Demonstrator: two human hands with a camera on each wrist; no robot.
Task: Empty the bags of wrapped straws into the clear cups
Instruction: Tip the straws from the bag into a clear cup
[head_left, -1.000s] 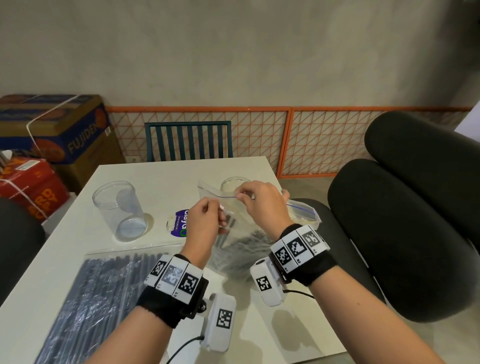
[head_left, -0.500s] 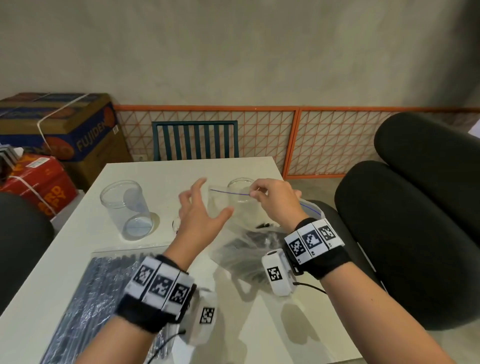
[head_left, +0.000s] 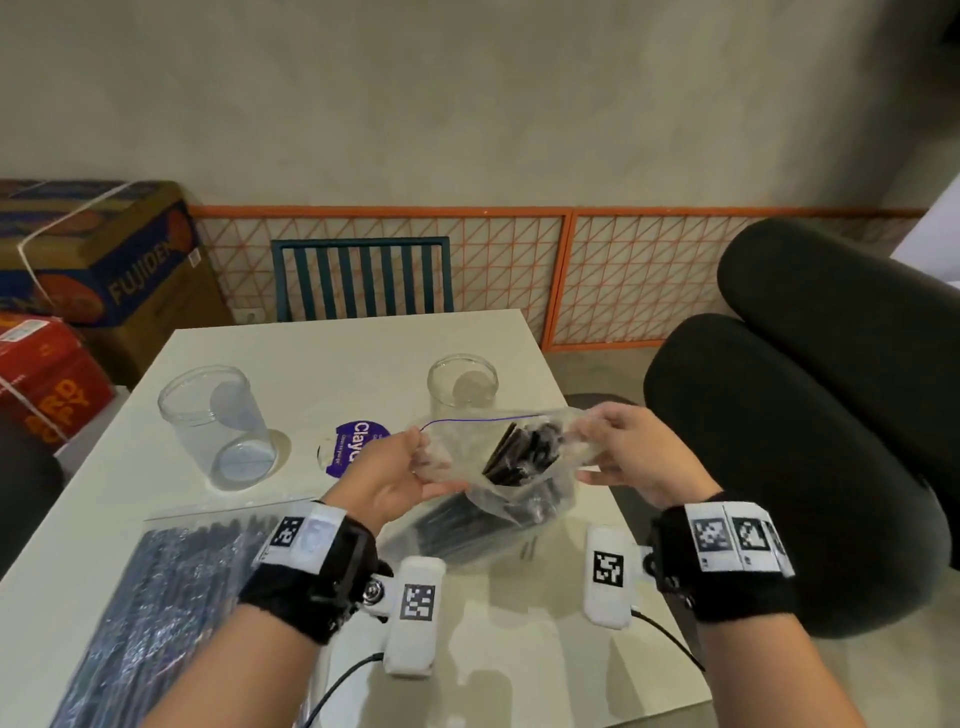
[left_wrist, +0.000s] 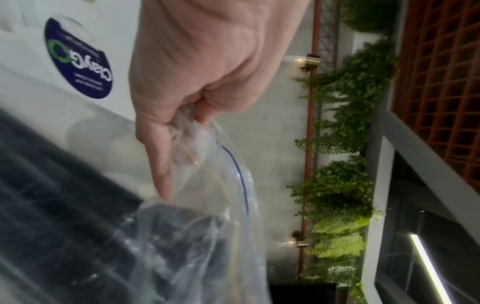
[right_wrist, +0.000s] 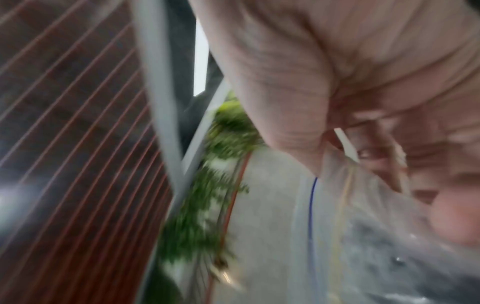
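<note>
open bag (head_left: 498, 457), dark straws (head_left: 524, 452), two empty cups (head_left: 215, 426)

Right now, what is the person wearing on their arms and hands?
The left hand and right hand are bare, with no gloves or sleeves. Each wrist has a black band carrying white tags with black square patterns. A small white box with the same kind of pattern hangs under each wrist, with a thin black cable.
</note>
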